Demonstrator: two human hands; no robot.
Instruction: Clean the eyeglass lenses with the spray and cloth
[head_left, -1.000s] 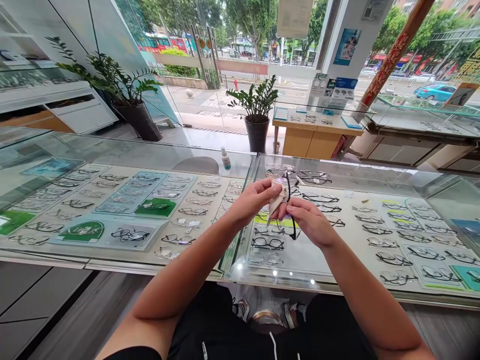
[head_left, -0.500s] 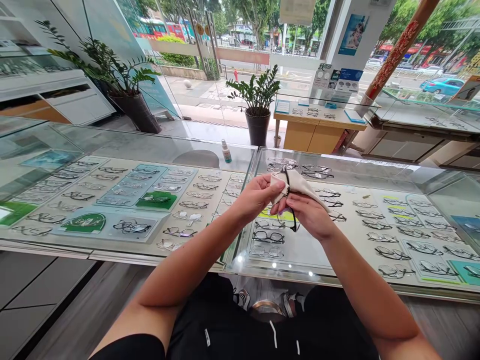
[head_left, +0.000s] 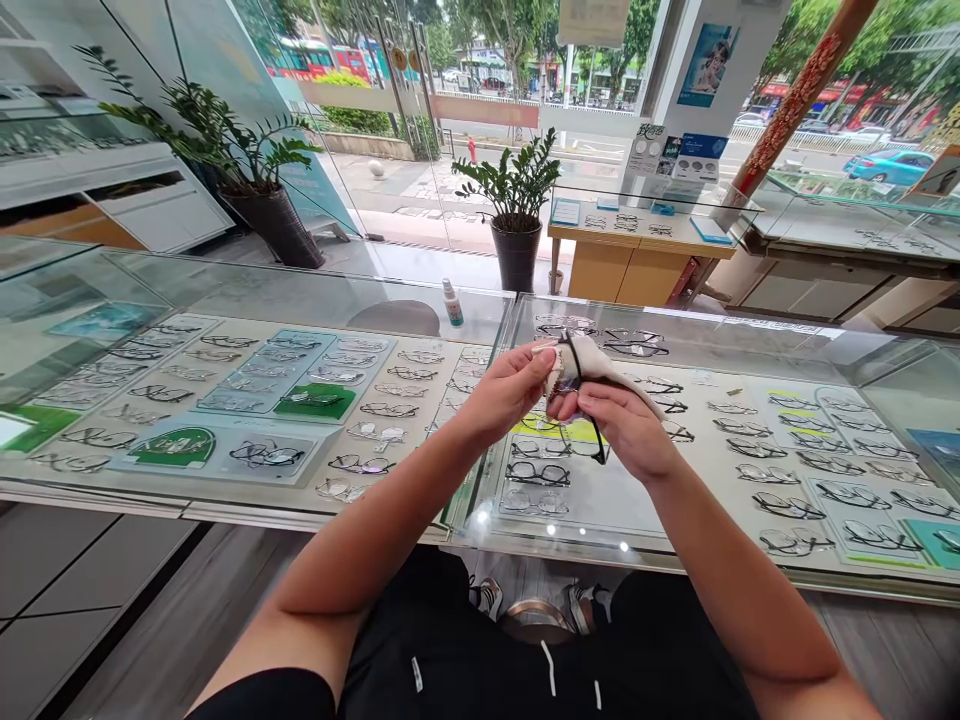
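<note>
- An optician's shop, by the look of it.
- In front of me, spectacles [head_left: 537, 474] lie in rows under the glass top of a long bench [head_left: 622, 490].
- Over by the glass front [head_left: 487, 112], a wooden stand [head_left: 598, 272] shows more frames [head_left: 628, 224] near a poster [head_left: 707, 65].
- Outside, I can see trees [head_left: 506, 45] and a blue car [head_left: 890, 166].

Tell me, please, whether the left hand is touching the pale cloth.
Touching. The head view shows the left hand pinching the pale cloth at one end, between thumb and fingers.
</note>
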